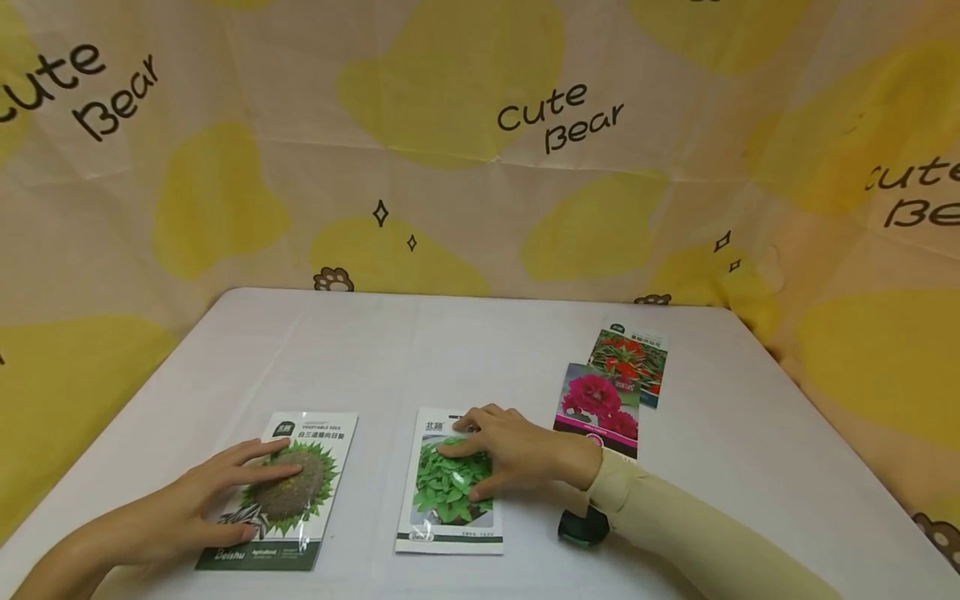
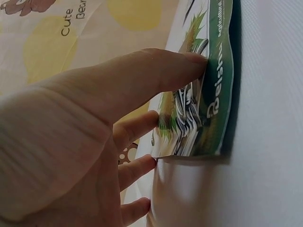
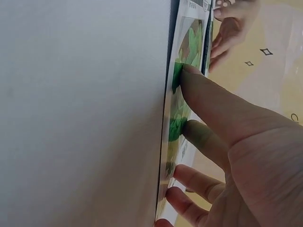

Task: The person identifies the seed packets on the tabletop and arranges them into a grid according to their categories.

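Evidently both hands are relaxed and grasp nothing: each lies with its fingers spread on a flat seed packet. The left hand (image 1: 191, 504) touches the sunflower packet (image 1: 309, 492), its thumb near the dark green strip at the bottom and its index finger on the flower's brown centre. The right hand (image 1: 521, 450), its fingers gently bent, rests on the leaf packet (image 1: 448, 487), toward that packet's two o'clock side. From the leaf packet, the sunflower packet lies at nine o'clock, well apart. The pink flower packet (image 1: 597, 404) lies at two o'clock, near the right wrist, overlapping the red flower packet (image 1: 628, 358) farther out in the same direction. All four lie on the white table (image 1: 360, 358). Beyond, at twelve o'clock, hangs a yellow-patched cloth (image 1: 450, 83). A pale sleeve (image 1: 690, 521) covers the right forearm.
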Action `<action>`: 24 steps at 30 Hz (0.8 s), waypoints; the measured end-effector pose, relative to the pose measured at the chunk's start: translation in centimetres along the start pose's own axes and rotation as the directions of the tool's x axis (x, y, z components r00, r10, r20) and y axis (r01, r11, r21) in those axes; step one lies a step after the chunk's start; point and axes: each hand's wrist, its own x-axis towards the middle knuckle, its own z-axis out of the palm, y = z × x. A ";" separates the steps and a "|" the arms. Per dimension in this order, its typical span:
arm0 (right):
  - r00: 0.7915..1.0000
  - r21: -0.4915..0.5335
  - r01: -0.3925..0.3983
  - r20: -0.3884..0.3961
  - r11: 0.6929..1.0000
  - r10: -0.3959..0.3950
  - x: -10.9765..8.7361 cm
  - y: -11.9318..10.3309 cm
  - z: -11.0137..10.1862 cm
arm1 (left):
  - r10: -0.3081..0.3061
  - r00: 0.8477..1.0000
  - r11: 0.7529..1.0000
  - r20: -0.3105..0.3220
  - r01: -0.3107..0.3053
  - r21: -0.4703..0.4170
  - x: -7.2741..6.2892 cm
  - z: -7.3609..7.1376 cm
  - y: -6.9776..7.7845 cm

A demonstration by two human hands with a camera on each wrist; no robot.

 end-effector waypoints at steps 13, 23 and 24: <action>1.000 -0.052 -0.004 0.014 0.999 0.004 1.0 -1.2 -0.2 | 0.022 1.000 0.998 -0.022 -0.021 0.052 0.1 0.3 -0.5; 1.000 -0.076 0.007 0.015 0.997 -0.006 1.6 -2.1 -0.1 | 0.031 0.999 0.998 -0.025 -0.029 0.050 0.0 0.4 -0.6; 1.000 -0.078 0.009 0.014 0.997 -0.008 1.6 -2.2 0.0 | 0.033 0.999 0.998 -0.024 -0.032 0.054 0.0 0.4 -0.7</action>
